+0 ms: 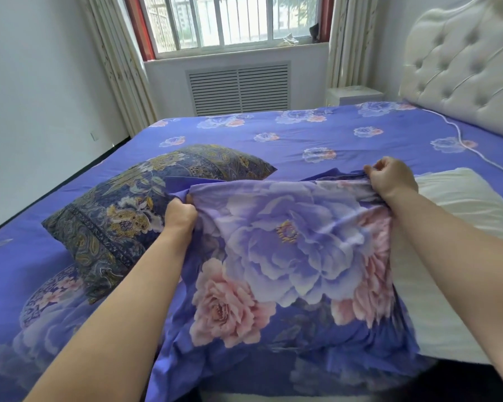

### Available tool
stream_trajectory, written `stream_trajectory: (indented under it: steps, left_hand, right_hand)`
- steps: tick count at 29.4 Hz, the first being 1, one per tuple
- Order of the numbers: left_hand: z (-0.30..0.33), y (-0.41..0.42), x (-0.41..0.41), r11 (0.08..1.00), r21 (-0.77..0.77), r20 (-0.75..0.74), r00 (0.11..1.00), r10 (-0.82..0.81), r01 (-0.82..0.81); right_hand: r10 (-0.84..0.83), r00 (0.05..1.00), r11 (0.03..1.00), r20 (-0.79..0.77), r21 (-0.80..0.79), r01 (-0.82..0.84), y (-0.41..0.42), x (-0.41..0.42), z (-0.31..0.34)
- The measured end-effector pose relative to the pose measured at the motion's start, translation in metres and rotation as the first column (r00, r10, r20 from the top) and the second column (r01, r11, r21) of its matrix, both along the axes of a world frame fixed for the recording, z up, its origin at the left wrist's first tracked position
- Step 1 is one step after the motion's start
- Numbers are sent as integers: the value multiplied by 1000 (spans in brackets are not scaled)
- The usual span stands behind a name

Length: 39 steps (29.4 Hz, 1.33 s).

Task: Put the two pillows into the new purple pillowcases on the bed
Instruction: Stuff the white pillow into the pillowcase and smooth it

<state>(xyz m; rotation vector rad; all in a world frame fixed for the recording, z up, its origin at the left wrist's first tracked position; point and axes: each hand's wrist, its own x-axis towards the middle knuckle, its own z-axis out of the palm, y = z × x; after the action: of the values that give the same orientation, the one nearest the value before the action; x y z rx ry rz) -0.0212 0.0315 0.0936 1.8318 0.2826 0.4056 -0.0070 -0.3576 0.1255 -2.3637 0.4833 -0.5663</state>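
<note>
A purple pillowcase with big lilac and pink flowers lies spread across the near side of the bed. My left hand grips its far left edge, and my right hand grips its far right edge, bunching the cloth. A bare white pillow lies to the right, partly under the pillowcase and my right forearm. A second pillow, in a dark blue and gold paisley cover, rests on the bed to the left, just beyond my left hand.
The bed carries a purple flowered sheet. A white tufted headboard stands at the right with a small nightstand beside it. A window, curtains and a radiator grille line the far wall. A folded patterned cloth lies near left.
</note>
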Motion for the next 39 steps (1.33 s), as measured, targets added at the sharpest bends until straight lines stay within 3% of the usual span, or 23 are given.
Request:
stream_trajectory:
  steps: [2, 4, 10, 15, 18, 20, 22, 23, 25, 27, 29, 30, 32, 33, 35, 37, 39]
  left_hand:
    - [-5, 2, 8, 1000, 27, -28, 1000, -6, 7]
    - [-11, 3, 11, 999, 48, -45, 999, -8, 10]
    - [-23, 2, 20, 987, 161, -108, 994, 6, 11]
    - [-11, -11, 30, 937, 349, -127, 991, 44, 3]
    - [-4, -21, 36, 908, 415, -202, 967, 155, -59]
    - [2, -31, 22, 824, 541, -84, 964, 252, -169]
    - [3, -56, 2, 739, 662, 121, 991, 58, -124]
    - [0, -75, -9, 685, 727, 149, 984, -95, -44]
    - [-15, -111, -24, 552, 824, 71, 941, -330, 131]
    - [-32, -133, -33, 453, 851, -60, 905, -421, 267]
    - [-47, -140, -36, 376, 867, -151, 892, -427, 327]
    - [-51, -139, -35, 347, 877, -169, 889, -425, 332]
    - [-58, -137, -37, 300, 901, -171, 893, -416, 312]
    - [-60, -136, -39, 284, 914, -160, 901, -403, 289]
    - [-58, -135, -48, 278, 936, -99, 918, -383, 216]
    - [-56, -133, -60, 298, 952, 60, 914, -402, 68]
    - [-59, -126, -75, 343, 939, 188, 866, -464, -20]
  right_hand:
    - [-59, 998, 992, -11, -116, 57, 1, -7, -6]
    - [-72, 997, 991, -41, -119, 67, 7, -10, -15]
    - [125, 991, 956, -53, 272, -106, 10, -14, -12]
    - [18, 997, 1000, -70, -5, -19, -27, -34, -21]
    - [-8, 984, 997, -180, 77, 22, -29, -35, -30]
    - [62, 952, 994, -301, 101, -32, -29, -41, -31]
    - [170, 926, 970, -338, 222, -97, -25, -54, -31]
    - [254, 915, 938, -314, 312, -154, -16, -60, -35]
    - [393, 905, 857, -161, 422, -297, 10, -75, -48]
    - [437, 900, 808, -13, 446, -386, 25, -94, -57]
    - [309, 951, 907, 18, 295, -300, 2, -108, -64]
    - [146, 989, 983, -31, 118, -142, -18, -112, -67]
    - [-143, 980, 979, -136, -162, 120, -49, -122, -75]
    - [-180, 970, 971, -165, -187, 149, -52, -122, -79]
    - [-148, 984, 966, -101, -227, 122, -33, -119, -85]
    - [-59, 986, 896, 157, -427, 122, -2, -123, -86]
    - [241, 910, 830, 338, -558, -13, 30, -141, -94]
